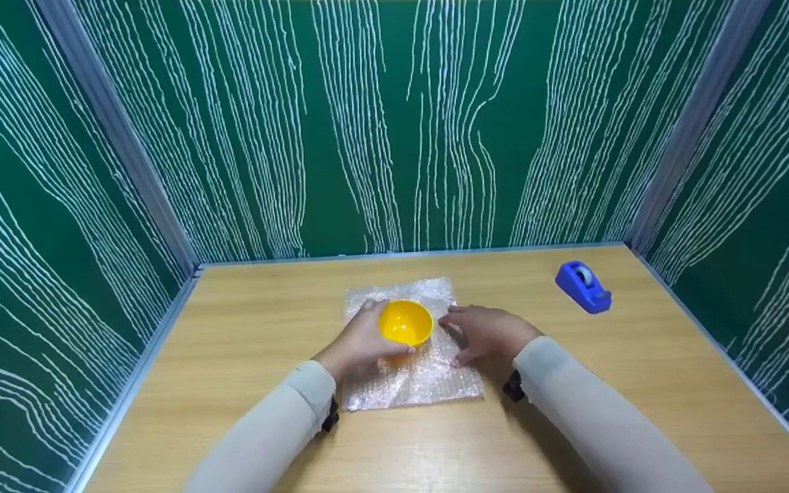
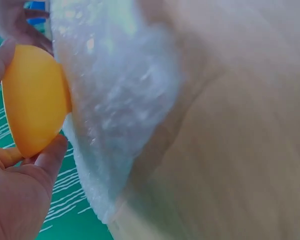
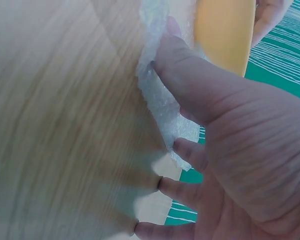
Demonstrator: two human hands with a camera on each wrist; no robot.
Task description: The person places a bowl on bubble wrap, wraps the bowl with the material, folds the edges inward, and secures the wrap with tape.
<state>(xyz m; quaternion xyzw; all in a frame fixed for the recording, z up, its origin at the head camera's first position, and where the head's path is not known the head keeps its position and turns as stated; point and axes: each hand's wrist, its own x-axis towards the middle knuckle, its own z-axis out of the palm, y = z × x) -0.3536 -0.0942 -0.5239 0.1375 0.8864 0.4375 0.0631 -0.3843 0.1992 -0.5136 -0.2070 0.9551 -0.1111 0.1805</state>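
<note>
A small yellow bowl [image 1: 406, 323] stands on a sheet of bubble wrap [image 1: 429, 387], its opening facing up in the head view. My left hand [image 1: 361, 337] grips the bowl from the left, thumb and fingers on opposite sides of its wall. The bowl's smooth outside [image 2: 34, 102] shows in the left wrist view. At the right border of the wrap is my right hand [image 1: 489, 332], apart from the bowl. In the right wrist view its thumb lies over the wrap [image 3: 162, 95] and the other fingers are spread, their tips at the wrap's edge and the tabletop.
A blue tape dispenser [image 1: 583, 287] with a roll in it sits at the back right of the wooden table [image 1: 264, 301]. Green panels [image 1: 429, 137] with white wavy lines enclose the table at the back and both sides, joined by grey posts [image 1: 120, 130].
</note>
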